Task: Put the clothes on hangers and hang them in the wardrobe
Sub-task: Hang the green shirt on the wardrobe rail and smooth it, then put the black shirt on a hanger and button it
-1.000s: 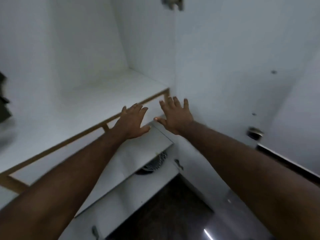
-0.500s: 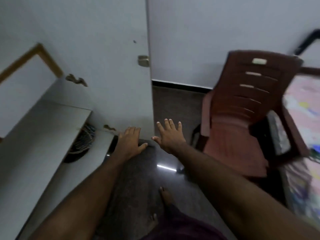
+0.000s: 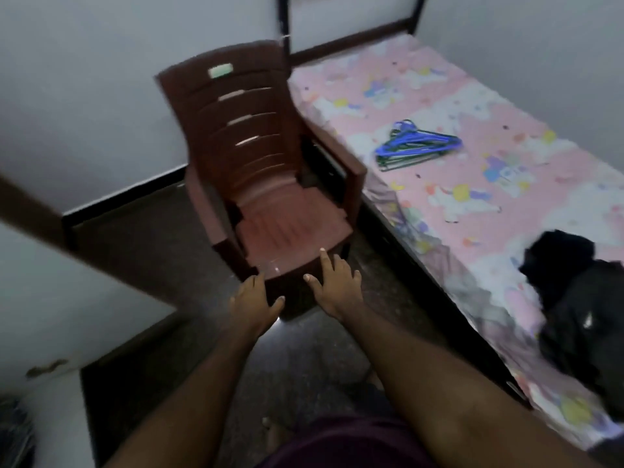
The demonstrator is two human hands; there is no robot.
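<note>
Clothes (image 3: 574,298): dark heap at the bed's (image 3: 472,204) near edge, partly overhanging; could slide off if tugged. Hangers (image 3: 417,146): tangled blue-green bundle mid-bed, likely to snag together when lifted. Left hand (image 3: 255,300), right hand (image 3: 334,285): open, empty, beside chair (image 3: 270,197).

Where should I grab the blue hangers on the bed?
Probably by the bunched hooks of the hangers; they point toward the chair. Come from above, since the pile lies flat on the bed, and one grip there should lift them all.
</note>
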